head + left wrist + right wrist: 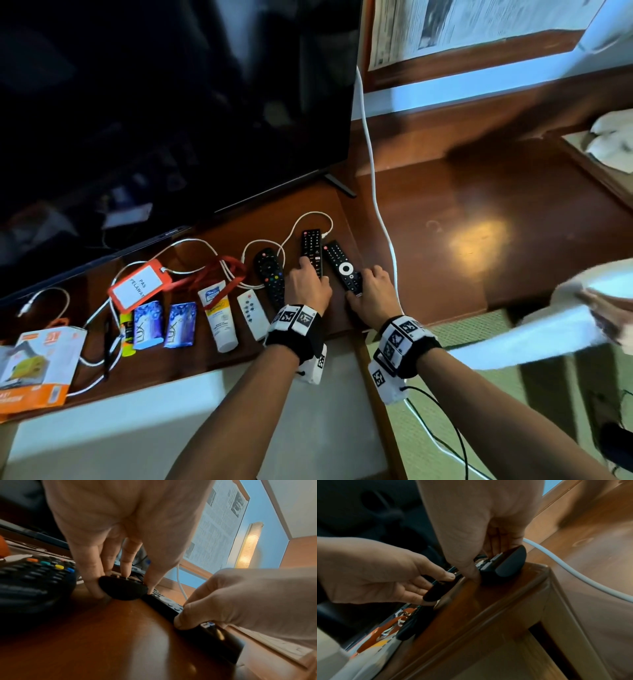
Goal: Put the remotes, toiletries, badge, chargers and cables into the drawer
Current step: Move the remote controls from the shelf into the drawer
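Observation:
Two slim black remotes lie side by side at the right end of the wooden TV table. My left hand grips the near end of the long button remote, fingers on one side and thumb on the other. My right hand grips the near end of the remote with the white ring, close to the table's corner. To the left lie a rounded black remote, a small white remote, a white tube, two purple soap packets, an orange badge and a white cable.
A large dark TV stands right behind the row of items. An orange and white box sits at the far left. A thick white cord hangs down past the table's right corner. A lower wooden surface lies to the right.

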